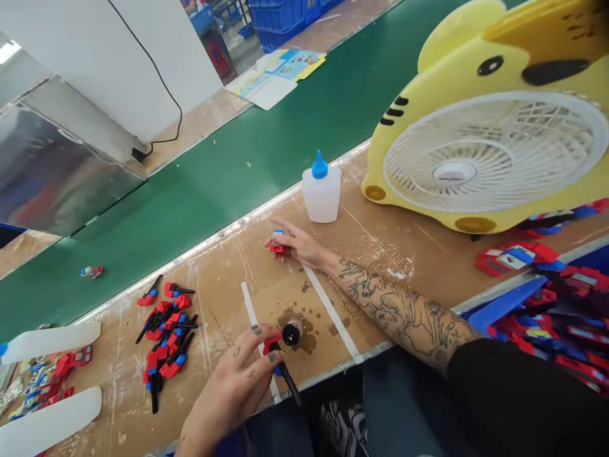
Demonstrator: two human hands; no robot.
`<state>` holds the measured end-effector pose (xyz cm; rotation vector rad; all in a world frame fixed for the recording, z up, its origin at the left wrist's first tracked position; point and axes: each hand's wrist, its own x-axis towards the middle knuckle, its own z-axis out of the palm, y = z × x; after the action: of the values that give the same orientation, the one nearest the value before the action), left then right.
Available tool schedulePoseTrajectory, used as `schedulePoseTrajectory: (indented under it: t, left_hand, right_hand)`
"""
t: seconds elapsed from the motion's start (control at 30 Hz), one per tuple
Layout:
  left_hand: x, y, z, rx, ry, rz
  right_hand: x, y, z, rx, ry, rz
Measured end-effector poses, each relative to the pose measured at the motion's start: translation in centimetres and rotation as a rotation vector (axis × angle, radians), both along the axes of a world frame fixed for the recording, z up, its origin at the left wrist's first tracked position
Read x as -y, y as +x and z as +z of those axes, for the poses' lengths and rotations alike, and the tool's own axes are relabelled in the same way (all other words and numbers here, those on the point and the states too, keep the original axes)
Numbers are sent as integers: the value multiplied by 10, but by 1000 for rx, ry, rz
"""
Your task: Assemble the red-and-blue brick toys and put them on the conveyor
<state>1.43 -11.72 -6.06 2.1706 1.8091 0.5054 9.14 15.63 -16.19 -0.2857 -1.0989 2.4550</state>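
Observation:
My left hand (233, 381) pinches a red and black toy part (280, 365) between thumb and fingers, its black rod pointing down toward the table edge. Close to its fingertips stands a small round pot of dark liquid (292, 333), ringed by wet spots on the board. Farther back, my right hand (302, 244) is closed on a small red, white and blue toy piece (276, 242). Just behind that hand stands a translucent squeeze bottle (321, 197) with a blue nozzle cap. Left of my left hand lies a pile of red, blue and black toy parts (166, 330).
A yellow animal-shaped fan (404, 158) stands at the right, above a blue bin (509, 298) of toy parts. Behind the brown worktable runs a green belt (214, 171) carrying one small toy piece (92, 272). White rounded strips (52, 343) and more pieces lie far left.

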Motion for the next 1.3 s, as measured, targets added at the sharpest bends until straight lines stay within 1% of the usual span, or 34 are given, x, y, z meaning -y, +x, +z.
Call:
schedulePoseTrajectory:
  t: [0.07, 0.17, 0.23, 0.33, 0.57, 0.7, 0.8, 0.87, 0.93, 1.0, 1.07, 1.13, 1.17, 1.23, 1.3]
  left_hand:
    - [-2, 6, 4, -169, -2, -89]
    - [-10, 11, 8, -289, -3, -179]
    - [-16, 13, 9, -326, -21, -196]
    - [-22, 15, 9, -365, -66, -195]
    - [-22, 17, 3, -374, -113, -177]
    - [-21, 17, 1, -350, -130, -172]
    - [-17, 16, 2, -278, -133, -140]
    - [-14, 14, 3, -160, -123, -78]
    - [-13, 9, -1, 34, -82, 17]
    - [-17, 4, -11, 313, -4, 190]
    - [-29, -2, -27, 653, 125, 440]
    - [-48, -8, -42, 978, 310, 693]
    - [-58, -11, -48, 1107, 397, 783]
    - [-78, -14, -56, 1272, 492, 890]
    - [-90, -15, -60, 1326, 477, 938]
  right_hand:
    - [0, 0, 0, 22, -22, -16]
    - [-1, 0, -1, 23, -21, -30]
    - [-2, 1, -1, 18, -17, -14]
    - [-3, 3, -1, 14, -23, 48]
    - [-3, 4, -6, -50, -55, 161]
    - [-3, 3, -6, -41, -84, 154]
    - [-3, 3, -5, -34, -127, 154]
    - [-3, 3, -4, -21, -145, 150]
    - [-1, 3, -3, -29, -148, 166]
    - [3, 3, -2, -58, -128, 189]
    - [8, 2, -1, -86, -108, 193]
    - [12, 2, -1, -88, -97, 186]
    - [13, 2, 0, -81, -94, 182]
    - [14, 2, 0, -66, -93, 164]
    - [12, 2, 1, -68, -102, 142]
